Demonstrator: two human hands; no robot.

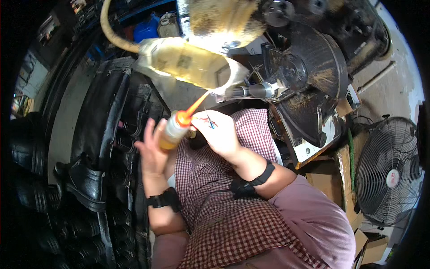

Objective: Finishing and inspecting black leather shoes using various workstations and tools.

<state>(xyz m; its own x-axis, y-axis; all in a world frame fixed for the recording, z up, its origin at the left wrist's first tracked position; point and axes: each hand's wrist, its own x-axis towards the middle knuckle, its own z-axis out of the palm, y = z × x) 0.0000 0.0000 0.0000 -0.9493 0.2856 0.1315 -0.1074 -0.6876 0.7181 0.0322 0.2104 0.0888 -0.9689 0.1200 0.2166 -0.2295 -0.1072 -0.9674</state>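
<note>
A squeeze bottle (174,131) with an orange cap and a long orange nozzle is tilted in front of my chest. Amber liquid shows in its lower part. My left hand (153,145) lies against the left side of the bottle, its fingers stretched and spread. The fingers of my right hand (220,135) are closed at the cap. Between them sits a thin pointed tool (210,121), dark and bluish, whose kind I cannot make out. Right above the nozzle tip hangs a plastic-wrapped lamp (186,62) with a yellowish glow.
Black shoes (87,181) fill racks on my left. To the upper right stands a dusty black machine (304,71) with a round guard. A large fan (392,177) is at the far right, with cardboard boxes (327,186) beside it. A checked apron (224,224) covers my lap.
</note>
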